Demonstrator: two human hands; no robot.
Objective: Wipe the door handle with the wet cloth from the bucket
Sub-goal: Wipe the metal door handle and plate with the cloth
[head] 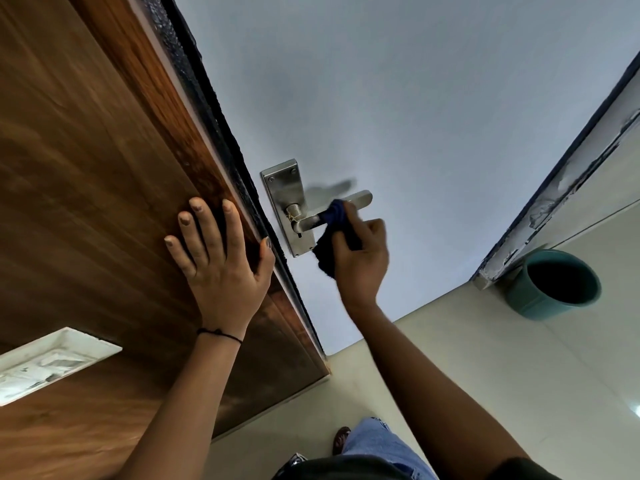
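A steel lever door handle (360, 197) on a steel backplate (284, 192) is mounted on the pale grey door (398, 98). My right hand (363, 252) is shut on a dark blue cloth (332, 223), which is wrapped around the middle of the lever. The lever's tip and its hub show on either side of the cloth. My left hand (221, 258) lies flat with spread fingers on the brown wooden panel (86, 168) beside the door's edge. A teal bucket (554, 285) stands on the floor at the right; its inside looks dark.
A dark door edge strip (221, 126) runs between the wooden panel and the grey door. A chipped white door frame (554, 202) stands at the right above the bucket. The beige tiled floor (485, 375) lies below, with my jeans leg and foot (377, 441) near the bottom.
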